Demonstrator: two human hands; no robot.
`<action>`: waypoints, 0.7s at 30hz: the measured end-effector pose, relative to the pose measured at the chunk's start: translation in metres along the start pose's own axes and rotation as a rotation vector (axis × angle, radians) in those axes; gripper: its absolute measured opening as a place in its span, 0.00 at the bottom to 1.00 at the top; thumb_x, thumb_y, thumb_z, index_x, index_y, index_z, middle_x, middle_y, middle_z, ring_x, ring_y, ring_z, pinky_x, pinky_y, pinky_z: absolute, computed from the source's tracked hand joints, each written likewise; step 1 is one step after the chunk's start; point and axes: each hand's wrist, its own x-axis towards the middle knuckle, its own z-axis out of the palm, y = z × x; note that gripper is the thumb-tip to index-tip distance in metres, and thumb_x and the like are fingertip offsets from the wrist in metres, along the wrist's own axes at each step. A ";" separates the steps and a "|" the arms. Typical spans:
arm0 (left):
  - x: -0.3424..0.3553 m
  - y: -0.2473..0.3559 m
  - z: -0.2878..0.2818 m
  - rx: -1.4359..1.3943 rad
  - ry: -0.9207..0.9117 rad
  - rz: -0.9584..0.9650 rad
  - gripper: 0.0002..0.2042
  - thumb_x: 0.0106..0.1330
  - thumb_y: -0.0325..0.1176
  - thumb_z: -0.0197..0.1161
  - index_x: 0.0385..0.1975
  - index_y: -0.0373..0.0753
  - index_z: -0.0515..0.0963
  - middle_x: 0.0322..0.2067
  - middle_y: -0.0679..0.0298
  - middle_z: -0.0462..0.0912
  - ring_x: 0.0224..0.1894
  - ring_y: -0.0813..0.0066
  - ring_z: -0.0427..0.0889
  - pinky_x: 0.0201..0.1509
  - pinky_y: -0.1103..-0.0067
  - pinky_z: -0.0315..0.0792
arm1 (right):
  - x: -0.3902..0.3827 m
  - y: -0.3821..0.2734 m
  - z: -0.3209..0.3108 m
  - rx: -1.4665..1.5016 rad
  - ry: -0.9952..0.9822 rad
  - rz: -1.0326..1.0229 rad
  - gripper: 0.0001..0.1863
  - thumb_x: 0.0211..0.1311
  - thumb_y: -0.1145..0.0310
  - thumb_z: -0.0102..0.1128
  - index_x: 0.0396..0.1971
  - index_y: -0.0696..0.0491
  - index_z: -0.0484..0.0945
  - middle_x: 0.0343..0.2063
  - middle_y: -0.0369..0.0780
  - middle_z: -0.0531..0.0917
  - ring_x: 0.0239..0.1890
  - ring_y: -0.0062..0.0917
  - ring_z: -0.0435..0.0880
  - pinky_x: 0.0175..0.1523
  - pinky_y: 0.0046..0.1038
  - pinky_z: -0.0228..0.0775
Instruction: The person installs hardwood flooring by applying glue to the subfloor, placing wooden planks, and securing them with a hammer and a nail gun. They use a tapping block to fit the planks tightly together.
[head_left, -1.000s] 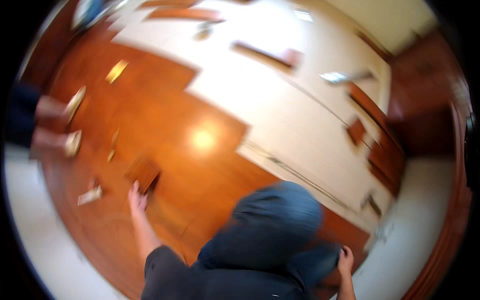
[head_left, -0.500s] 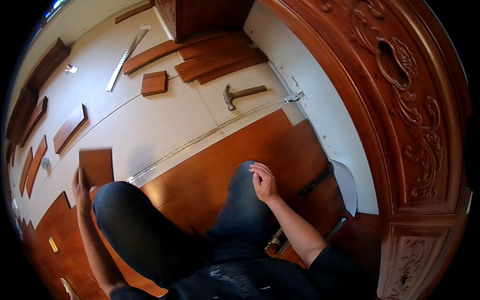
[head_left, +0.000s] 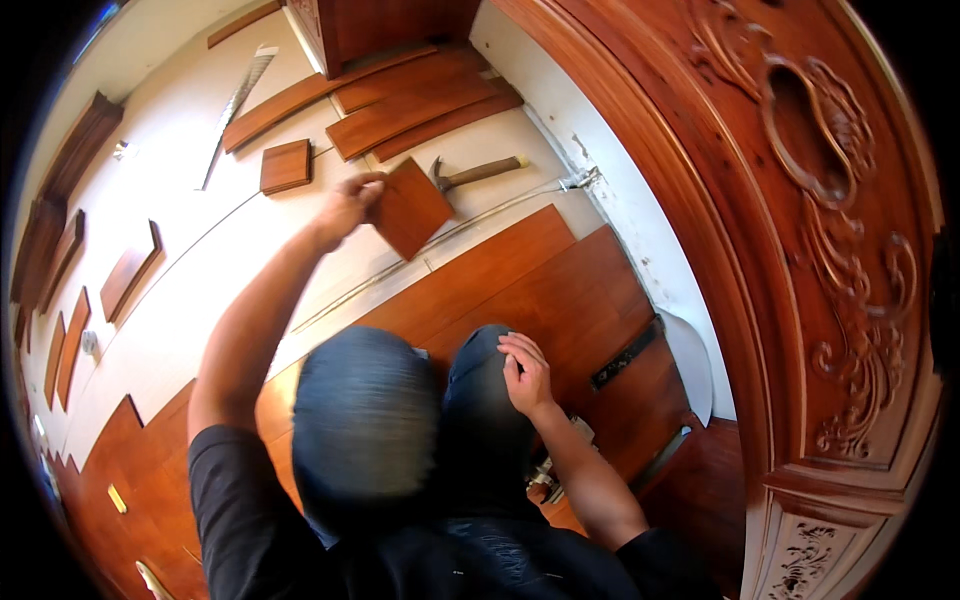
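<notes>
My left hand (head_left: 348,208) pinches a short, squarish wooden floorboard piece (head_left: 412,210) by its left edge. It is held over the pale floor, in front of a claw hammer (head_left: 480,174), and hides part of the hammer's head. My right hand (head_left: 527,372) rests on my right knee, its fingers loosely bent and nothing visible in them. Laid reddish-brown floorboards (head_left: 520,280) stretch ahead of and under my knees. Another short board piece (head_left: 287,166) lies on the pale floor left of the held one.
Several loose planks (head_left: 420,105) lie at the back by a cabinet. A metal saw blade (head_left: 238,110) lies left of them. A carved wooden frame (head_left: 840,230) rises on the right beside a white wall base (head_left: 600,170). A black bar (head_left: 627,355) lies on the boards.
My left hand has carried the short board piece from beside my left knee forward and right, near the hammer. My left knee has swung right toward the other. My right hand stays on the knee.
</notes>
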 end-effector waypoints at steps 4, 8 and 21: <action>0.082 -0.085 0.077 -0.134 0.075 -0.058 0.20 0.80 0.41 0.58 0.65 0.36 0.75 0.49 0.55 0.85 0.50 0.70 0.82 0.56 0.72 0.77 | -0.017 0.005 -0.018 -0.071 0.023 0.051 0.10 0.67 0.75 0.56 0.41 0.58 0.85 0.51 0.46 0.87 0.59 0.44 0.82 0.67 0.42 0.72; 0.145 -0.135 0.120 -0.008 0.198 0.040 0.22 0.78 0.40 0.59 0.65 0.33 0.75 0.53 0.45 0.85 0.57 0.56 0.83 0.62 0.69 0.75 | -0.006 0.023 -0.029 -0.156 -0.046 0.111 0.09 0.65 0.77 0.57 0.40 0.58 0.85 0.44 0.45 0.87 0.53 0.43 0.83 0.61 0.42 0.75; 0.146 -0.152 0.171 0.203 0.337 0.077 0.23 0.75 0.35 0.59 0.65 0.30 0.66 0.56 0.36 0.73 0.57 0.36 0.76 0.62 0.57 0.74 | 0.340 0.129 0.038 -0.327 -0.155 0.210 0.15 0.68 0.72 0.61 0.53 0.57 0.81 0.52 0.47 0.85 0.54 0.41 0.85 0.60 0.36 0.75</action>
